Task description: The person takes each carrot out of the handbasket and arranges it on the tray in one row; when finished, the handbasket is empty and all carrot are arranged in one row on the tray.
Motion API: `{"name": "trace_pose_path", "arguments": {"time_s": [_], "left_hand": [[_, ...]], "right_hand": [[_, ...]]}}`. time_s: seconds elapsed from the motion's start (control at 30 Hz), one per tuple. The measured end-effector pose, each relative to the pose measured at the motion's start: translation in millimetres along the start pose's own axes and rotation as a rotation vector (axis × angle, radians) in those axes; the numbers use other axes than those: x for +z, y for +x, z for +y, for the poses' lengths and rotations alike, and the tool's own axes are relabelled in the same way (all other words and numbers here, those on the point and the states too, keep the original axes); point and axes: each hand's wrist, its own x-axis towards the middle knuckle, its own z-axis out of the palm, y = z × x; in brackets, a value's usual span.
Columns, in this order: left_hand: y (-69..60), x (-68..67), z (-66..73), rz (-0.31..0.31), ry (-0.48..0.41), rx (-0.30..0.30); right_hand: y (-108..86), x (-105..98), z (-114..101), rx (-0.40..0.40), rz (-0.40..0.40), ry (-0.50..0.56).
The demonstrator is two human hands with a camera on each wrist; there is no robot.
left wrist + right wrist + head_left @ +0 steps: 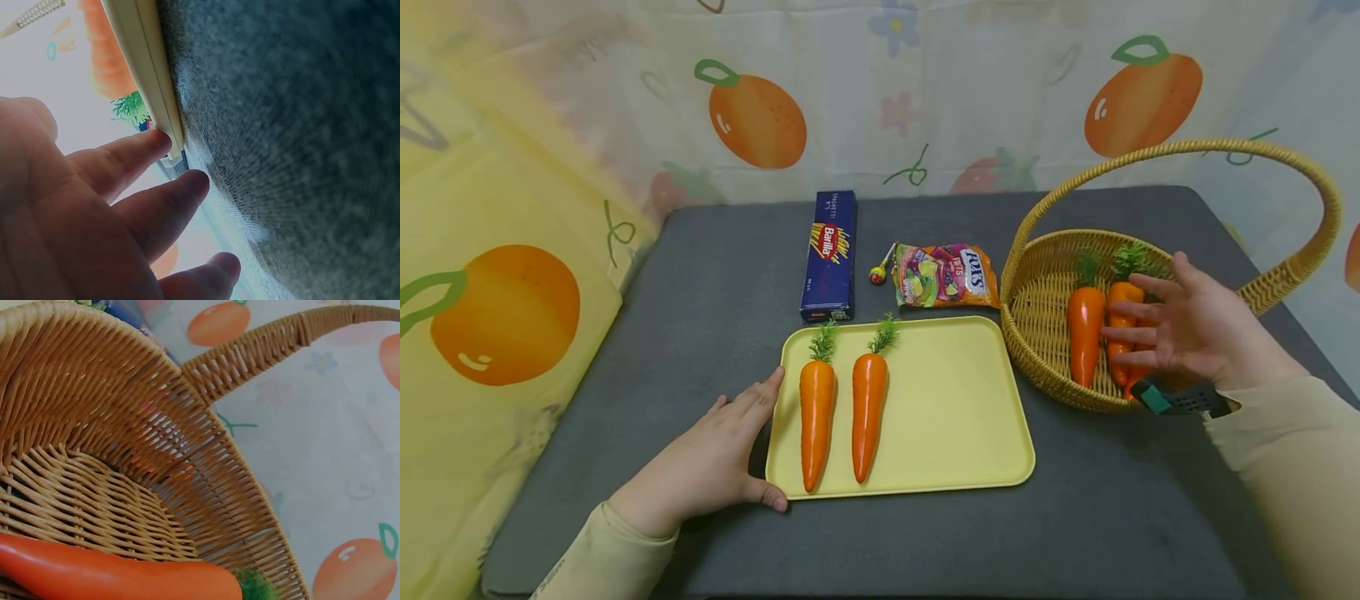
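Observation:
A yellow tray (pixel 955 408) lies on the table with two orange carrots (pixel 817 425) on it, side by side, green tops toward the back. My left hand (pixel 715 458) rests at the tray's left edge, thumb near the front corner and fingers along the side; in the left wrist view a fingertip (pixel 159 142) touches the rim. At the right stands a wicker basket (pixel 1037 367) with several carrots (pixel 1086 337) inside. Over its right part is my right hand (pixel 1195 325), fingers spread and holding nothing, partly hiding the carrots beneath. One carrot (pixel 125 572) shows in the right wrist view.
Behind the tray lie a blue spaghetti box (pixel 831 254), a small lollipop (pixel 878 273) and a colourful candy bag (pixel 946 276). The basket's tall handle (pixel 1180 148) arches over it. A patterned cloth (pixel 895 108) hangs behind the dark table (pixel 715 283).

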Motion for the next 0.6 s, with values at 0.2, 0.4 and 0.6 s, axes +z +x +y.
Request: {"name": "trace_pose_path", "arguments": {"time_s": [0.2, 0.4, 0.6], "left_hand": [[0.1, -0.9, 0.5, 0.000, 0.005, -0.002], [0.1, -1.1, 0.7, -0.003, 0.001, 0.000], [-0.2, -0.7, 0.5, -0.001, -0.003, 0.000]], "right_hand": [[10.1, 11, 1, 0.007, 0.021, -0.053], [17.5, 19, 1, 0.016, 0.034, -0.102], [25.6, 28, 0, 0.023, 0.024, -0.133]]}}
